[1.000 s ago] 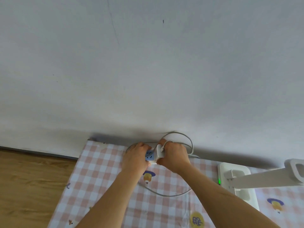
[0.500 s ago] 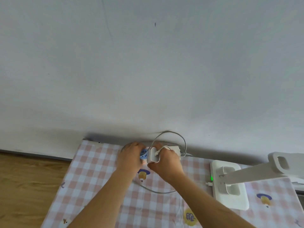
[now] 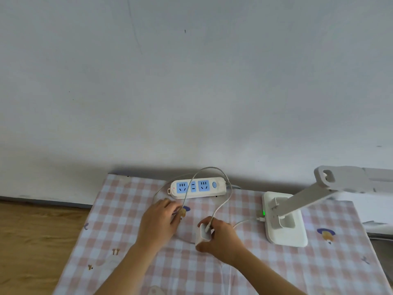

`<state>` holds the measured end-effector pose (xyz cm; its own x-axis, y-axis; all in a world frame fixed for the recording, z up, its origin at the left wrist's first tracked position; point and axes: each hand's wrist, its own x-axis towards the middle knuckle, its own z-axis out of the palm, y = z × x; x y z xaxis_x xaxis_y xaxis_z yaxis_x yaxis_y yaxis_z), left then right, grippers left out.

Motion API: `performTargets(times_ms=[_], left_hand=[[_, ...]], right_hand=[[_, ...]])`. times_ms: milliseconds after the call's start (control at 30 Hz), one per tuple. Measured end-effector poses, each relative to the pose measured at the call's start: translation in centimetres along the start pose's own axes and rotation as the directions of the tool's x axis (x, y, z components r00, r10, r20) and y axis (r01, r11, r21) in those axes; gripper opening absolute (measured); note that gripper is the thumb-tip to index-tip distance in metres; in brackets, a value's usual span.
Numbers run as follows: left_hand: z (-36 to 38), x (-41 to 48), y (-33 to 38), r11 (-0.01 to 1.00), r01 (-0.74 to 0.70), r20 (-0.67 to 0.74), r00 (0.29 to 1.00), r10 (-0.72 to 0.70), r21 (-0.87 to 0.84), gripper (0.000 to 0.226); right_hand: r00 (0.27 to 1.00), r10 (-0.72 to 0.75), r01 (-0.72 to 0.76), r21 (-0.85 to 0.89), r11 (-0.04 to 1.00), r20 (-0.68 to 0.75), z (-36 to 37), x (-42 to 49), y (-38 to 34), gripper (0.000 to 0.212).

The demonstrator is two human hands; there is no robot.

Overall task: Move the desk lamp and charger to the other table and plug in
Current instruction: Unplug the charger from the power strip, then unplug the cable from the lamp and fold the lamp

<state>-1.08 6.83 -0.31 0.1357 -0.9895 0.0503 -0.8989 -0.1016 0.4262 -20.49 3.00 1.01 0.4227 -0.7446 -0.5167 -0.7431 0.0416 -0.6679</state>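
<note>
1. Left hand (image 3: 158,222) lies flat with relaxed fingers, gripping nothing, on the checked tablecloth (image 3: 119,209) at 7 o'clock from the power strip (image 3: 197,187).
2. Right hand (image 3: 222,244) clamps the white charger (image 3: 203,235) at the strip's 6 o'clock, clear of its vacant sockets.
3. Desk lamp (image 3: 287,237) stands at the charger's 3 o'clock, with a green light on its base.
4. Plugging in looks outstanding. Whether this is the destination table cannot be told.

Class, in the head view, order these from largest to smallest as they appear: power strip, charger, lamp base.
1. lamp base, clearly largest.
2. power strip, long but narrow.
3. charger, smallest, though the right hand hides part of it.
</note>
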Motion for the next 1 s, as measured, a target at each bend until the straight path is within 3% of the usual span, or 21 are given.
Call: performTargets(times_ms=[167,533,767,900,1000], left_hand=[[0.3,-0.8,0.7,0.999,-0.023,0.074,0.997,0.02,0.038,0.029],[-0.1,1.4,8.5,0.98,-0.195,0.063,0.978,0.198,-0.048,0.034],[0.7,2.5,13.9,0.959,-0.263,0.097,0.957,0.273,-0.104,0.036],[1.7,3.1,16.5,0.952,-0.289,0.119,0.947,0.3,-0.102,0.035],[2.5,3.5,17.8,0.948,-0.307,0.136,0.939,0.316,-0.082,0.037]], right_hand=[[0.997,0.069,-0.067,0.035,0.997,-0.043,0.5,-0.4,0.5,0.052],[0.965,0.029,-0.027,0.01,1.0,-0.262,-3.2,-3.1,1.5,0.027],[0.867,0.028,-0.001,0.055,0.998,-0.498,-7.5,-7.1,3.7,0.006],[0.771,0.093,-0.063,0.07,0.996,-0.63,-10.0,-9.0,5.5,0.016],[0.734,0.123,-0.095,0.078,0.992,-0.668,-11.8,-9.6,6.8,0.011]])
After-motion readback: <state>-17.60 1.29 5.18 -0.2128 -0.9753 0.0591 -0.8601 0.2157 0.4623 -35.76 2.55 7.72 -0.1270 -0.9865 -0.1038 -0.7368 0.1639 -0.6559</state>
